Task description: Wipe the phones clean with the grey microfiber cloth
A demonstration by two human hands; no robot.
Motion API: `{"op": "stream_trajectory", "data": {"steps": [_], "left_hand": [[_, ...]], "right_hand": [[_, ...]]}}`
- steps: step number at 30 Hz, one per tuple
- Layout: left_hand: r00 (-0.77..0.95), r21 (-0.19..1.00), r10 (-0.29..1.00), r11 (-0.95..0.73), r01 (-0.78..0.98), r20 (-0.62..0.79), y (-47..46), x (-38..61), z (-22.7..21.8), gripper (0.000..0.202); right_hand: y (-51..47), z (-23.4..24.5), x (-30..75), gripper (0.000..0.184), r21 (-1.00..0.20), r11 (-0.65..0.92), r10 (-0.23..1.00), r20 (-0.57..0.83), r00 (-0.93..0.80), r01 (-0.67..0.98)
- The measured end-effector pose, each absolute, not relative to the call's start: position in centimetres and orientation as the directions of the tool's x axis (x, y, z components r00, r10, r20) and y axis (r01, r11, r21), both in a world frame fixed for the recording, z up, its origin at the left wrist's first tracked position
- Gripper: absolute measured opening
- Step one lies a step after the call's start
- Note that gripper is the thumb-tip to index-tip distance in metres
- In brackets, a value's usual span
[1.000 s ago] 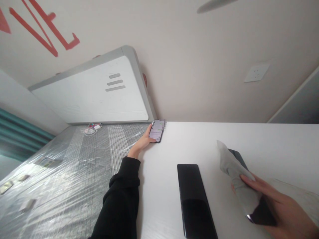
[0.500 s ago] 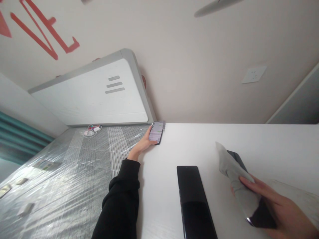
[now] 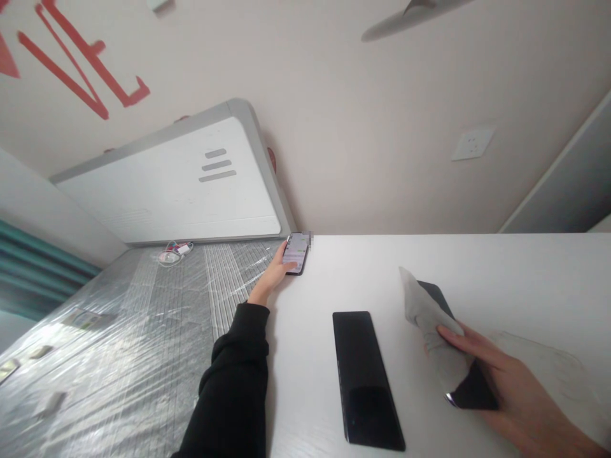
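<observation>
My left hand (image 3: 274, 273) grips a phone (image 3: 296, 251) with its lit screen up, at the far edge of the white table. The thumb rests on the screen's lower part. My right hand (image 3: 510, 381) is closed around a second, dark phone (image 3: 477, 389), with a thin grey cloth (image 3: 424, 312) wrapped over it. The thumb presses the cloth down; the fingers underneath are hidden. Between the hands a black phone (image 3: 367, 381) with a dark screen lies flat on the table, touched by neither hand.
A clear, thin plastic piece (image 3: 544, 350) lies beside my right hand on the white table (image 3: 305, 369). To the left is a plastic-wrapped mattress (image 3: 143, 343) with a bundled white cable (image 3: 174, 252) by the headboard (image 3: 181, 191). A wall socket (image 3: 472, 144) is at the right.
My left thumb has moved up onto the screen. My right hand, with the cloth and phone, appears further left and higher. The whole view has shifted slightly, showing the lying phone's near end.
</observation>
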State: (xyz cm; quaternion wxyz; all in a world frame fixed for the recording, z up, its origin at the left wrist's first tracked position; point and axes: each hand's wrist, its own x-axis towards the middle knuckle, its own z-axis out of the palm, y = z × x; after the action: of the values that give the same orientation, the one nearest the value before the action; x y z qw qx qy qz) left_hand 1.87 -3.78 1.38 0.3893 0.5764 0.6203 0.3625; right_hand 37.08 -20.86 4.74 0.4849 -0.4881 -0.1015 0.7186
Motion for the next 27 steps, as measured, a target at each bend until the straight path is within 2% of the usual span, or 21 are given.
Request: {"op": "stream_trajectory", "data": {"steps": [3, 6, 12, 19, 27], "left_hand": [[-0.036, 0.898, 0.997, 0.072, 0.434, -0.063, -3.7, 1.8, 1.4, 0.098], [-0.026, 0.899, 0.997, 0.078, 0.432, -0.074, -3.6, 1.5, 1.6, 0.103], [-0.004, 0.908, 0.996, 0.087, 0.411, -0.094, -3.5, 1.1, 1.9, 0.108], [0.008, 0.929, 0.997, 0.065, 0.363, -0.073, -3.3, 1.2, 1.6, 0.111], [-0.035, 0.943, 0.998, 0.064, 0.326, -0.055, -2.9, 1.0, 1.0, 0.102]], "right_hand": [[-20.7, 5.6, 36.8, 0.045, -0.556, -0.536, 0.739, -0.672, -0.036, -0.636], [-20.6, 6.2, 36.6, 0.038, -0.541, -0.548, 0.713, -0.701, -0.017, -0.638], [-20.6, 6.0, 36.7, 0.023, -0.599, -0.519, 0.764, -0.645, -0.018, -0.61], [-20.8, 5.1, 37.1, 0.023, -0.651, -0.505, 0.818, -0.57, -0.074, -0.566], [-20.8, 5.5, 37.0, 0.023, -0.646, -0.505, 0.799, -0.6, -0.029, -0.572]]}}
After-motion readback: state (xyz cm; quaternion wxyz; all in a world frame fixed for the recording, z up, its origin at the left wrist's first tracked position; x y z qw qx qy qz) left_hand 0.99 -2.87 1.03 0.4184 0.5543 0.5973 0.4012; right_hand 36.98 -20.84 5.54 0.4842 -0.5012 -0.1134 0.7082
